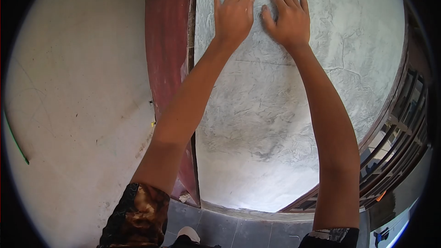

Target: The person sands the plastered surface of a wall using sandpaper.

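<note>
Both arms reach up against a rough grey-white plastered surface (271, 105). My left hand (234, 16) lies on it near the top of the view, palm down, its fingers stretched out. A small dark blue thing shows beside its fingertips; it is too small to name. To the right, my right hand (290, 18) rests on the same surface with spread fingers and the thumb out. The hands are apart, and nothing shows gripped in either.
A dark red panel (167, 36) borders the surface on the left, beside a beige wall (82, 78) with a green strip (16, 138). Dark slatted bars (390, 156) stand at the right. Grey floor tiles (250, 233) lie below.
</note>
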The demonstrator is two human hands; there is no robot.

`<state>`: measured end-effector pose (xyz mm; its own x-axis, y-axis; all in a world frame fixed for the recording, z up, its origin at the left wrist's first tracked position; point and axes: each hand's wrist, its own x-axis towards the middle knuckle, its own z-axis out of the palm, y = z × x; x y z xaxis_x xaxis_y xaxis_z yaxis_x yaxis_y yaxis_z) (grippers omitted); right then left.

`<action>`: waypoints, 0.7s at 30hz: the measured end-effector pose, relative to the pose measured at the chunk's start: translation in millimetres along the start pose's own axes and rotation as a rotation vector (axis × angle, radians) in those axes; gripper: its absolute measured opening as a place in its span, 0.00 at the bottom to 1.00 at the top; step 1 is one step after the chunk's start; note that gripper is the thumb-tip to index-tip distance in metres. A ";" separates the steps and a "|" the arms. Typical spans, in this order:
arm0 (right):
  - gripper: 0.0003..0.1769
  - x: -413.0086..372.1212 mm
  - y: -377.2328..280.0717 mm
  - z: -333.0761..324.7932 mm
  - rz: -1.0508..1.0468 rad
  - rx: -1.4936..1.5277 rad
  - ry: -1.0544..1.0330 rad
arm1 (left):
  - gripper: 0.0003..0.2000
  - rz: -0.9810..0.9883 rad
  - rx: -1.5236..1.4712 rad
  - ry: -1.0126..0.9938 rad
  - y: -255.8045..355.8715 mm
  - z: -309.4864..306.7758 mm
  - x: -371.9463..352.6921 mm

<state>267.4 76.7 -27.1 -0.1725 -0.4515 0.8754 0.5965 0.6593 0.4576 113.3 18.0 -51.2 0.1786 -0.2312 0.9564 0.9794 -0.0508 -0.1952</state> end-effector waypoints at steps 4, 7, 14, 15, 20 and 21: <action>0.30 -4.6 2.5 0.5 0.001 -0.008 -0.010 | 0.22 -0.028 -0.033 0.010 11.7 -0.4 -18.6; 0.30 -1.4 3.1 2.2 -0.014 0.017 0.009 | 0.21 -0.110 -0.026 -0.094 33.9 -18.0 -72.1; 0.29 -0.1 3.8 1.1 0.006 0.003 -0.007 | 0.21 0.032 0.020 0.029 -8.6 1.8 7.6; 0.29 -2.1 2.3 0.9 0.003 0.005 -0.005 | 0.21 0.031 0.022 0.023 -9.5 0.7 3.8; 0.30 -3.4 -0.5 -1.8 0.021 0.030 -0.042 | 0.22 -0.056 0.029 -0.132 17.0 -21.8 -73.7; 0.29 -2.4 3.5 2.8 -0.003 -0.001 0.009 | 0.21 -0.013 0.032 -0.091 9.3 -16.0 -49.4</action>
<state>267.7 81.7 -27.1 -0.1670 -0.4586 0.8728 0.5966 0.6578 0.4598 112.1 13.4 -103.7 0.1720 -0.1414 0.9749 0.9840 -0.0217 -0.1768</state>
